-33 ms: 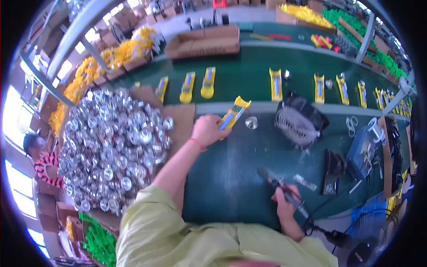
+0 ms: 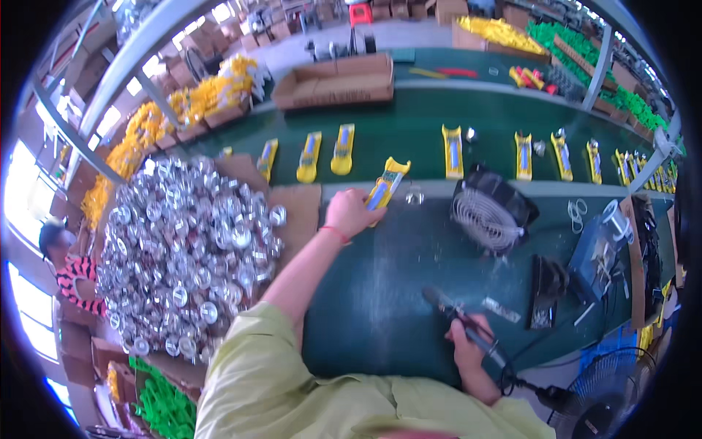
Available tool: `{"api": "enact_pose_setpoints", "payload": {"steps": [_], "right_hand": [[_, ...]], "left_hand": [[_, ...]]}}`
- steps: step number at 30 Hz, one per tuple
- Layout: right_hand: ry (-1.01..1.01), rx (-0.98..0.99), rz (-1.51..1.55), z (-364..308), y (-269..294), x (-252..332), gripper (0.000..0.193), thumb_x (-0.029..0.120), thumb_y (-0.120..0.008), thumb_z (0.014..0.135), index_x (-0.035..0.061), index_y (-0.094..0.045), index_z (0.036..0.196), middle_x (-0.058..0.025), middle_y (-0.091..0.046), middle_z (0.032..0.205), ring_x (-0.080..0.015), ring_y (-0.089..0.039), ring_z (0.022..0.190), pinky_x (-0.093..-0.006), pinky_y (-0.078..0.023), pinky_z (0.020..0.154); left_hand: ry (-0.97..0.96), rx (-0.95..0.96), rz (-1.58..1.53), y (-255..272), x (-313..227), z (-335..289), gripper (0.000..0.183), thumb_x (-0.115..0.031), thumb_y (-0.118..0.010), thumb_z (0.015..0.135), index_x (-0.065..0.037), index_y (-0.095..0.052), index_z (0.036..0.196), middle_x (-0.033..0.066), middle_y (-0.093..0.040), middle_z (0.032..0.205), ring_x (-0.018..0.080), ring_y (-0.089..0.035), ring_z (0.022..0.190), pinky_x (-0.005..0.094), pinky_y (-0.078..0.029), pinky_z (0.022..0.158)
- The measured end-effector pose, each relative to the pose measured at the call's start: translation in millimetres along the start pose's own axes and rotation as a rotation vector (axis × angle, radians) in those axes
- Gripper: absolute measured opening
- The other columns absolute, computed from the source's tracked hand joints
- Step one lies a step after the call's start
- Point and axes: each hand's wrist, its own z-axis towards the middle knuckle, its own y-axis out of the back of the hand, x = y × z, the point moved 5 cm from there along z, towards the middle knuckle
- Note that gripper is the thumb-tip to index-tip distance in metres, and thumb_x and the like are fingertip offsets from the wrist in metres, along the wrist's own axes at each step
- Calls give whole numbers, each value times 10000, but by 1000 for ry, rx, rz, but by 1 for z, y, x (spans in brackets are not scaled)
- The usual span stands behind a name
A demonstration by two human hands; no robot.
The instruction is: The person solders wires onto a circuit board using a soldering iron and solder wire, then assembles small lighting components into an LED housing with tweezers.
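My left hand (image 2: 353, 214) grips a yellow plastic housing (image 2: 387, 184) with a blue-grey insert and a small green board, above the bench edge beside the conveyor belt. Close to the housing's right side is a shiny reflector cup (image 2: 414, 194); whether a wire joins them I cannot tell. My right hand (image 2: 472, 338) is closed round the handle of a soldering iron (image 2: 479, 333), its tip end pointing up and left over the green bench. Similar yellow housings (image 2: 453, 152) lie spaced along the belt, some with a reflector cup beside them.
A large heap of reflector cups (image 2: 194, 249) fills the left side on cardboard. Right of centre stands a small fan (image 2: 488, 212). Farther right are a blue box-shaped unit (image 2: 594, 252) and a solder spool (image 2: 616, 219). An open carton (image 2: 333, 84) stands beyond the belt. A person (image 2: 73, 271) is at far left.
The belt and its housings appear lower in the picture. My left hand, with the yellow housing, has moved slightly away from me toward the belt. My right hand keeps its hold on the soldering iron.
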Motion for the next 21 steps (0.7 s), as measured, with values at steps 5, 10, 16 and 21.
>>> {"api": "enact_pose_setpoints", "payload": {"steps": [5, 10, 16, 21], "right_hand": [[-33, -5, -49, -3, 3, 2, 157, 29, -639, 752, -33, -528, 844, -80, -607, 614, -117, -601, 536, -241, -484, 510], [-81, -12, -31, 8, 0, 9, 173, 41, -650, 746, -34, -526, 839, -91, -613, 624, -131, -616, 552, -243, -489, 519], [-84, 34, -15, 11, -6, 6, 166, 41, -648, 752, -32, -527, 839, -86, -609, 639, -128, -613, 556, -239, -488, 519], [-58, 28, 36, 8, -5, 5, 158, 41, -645, 758, -29, -531, 842, -83, -605, 651, -120, -608, 552, -234, -483, 517]], "left_hand": [[107, -67, 60, -32, -7, 91, 477, -492, -652, 661, -44, -681, 823, 164, -622, 857, 276, -607, 803, 365, -478, 729], [125, -534, 192, 8, 9, 110, 551, -447, -657, 670, -111, -580, 1100, 149, -427, 1214, 362, -465, 1078, 422, -409, 882], [60, -176, -40, -12, 68, 106, 565, -245, -619, 687, -132, -468, 1219, 175, -382, 1164, 334, -480, 1051, 374, -429, 880], [-106, -212, -142, -15, 46, -18, 531, -134, -585, 714, -88, -403, 1210, 235, -356, 1130, 413, -502, 956, 414, -431, 861]]}}
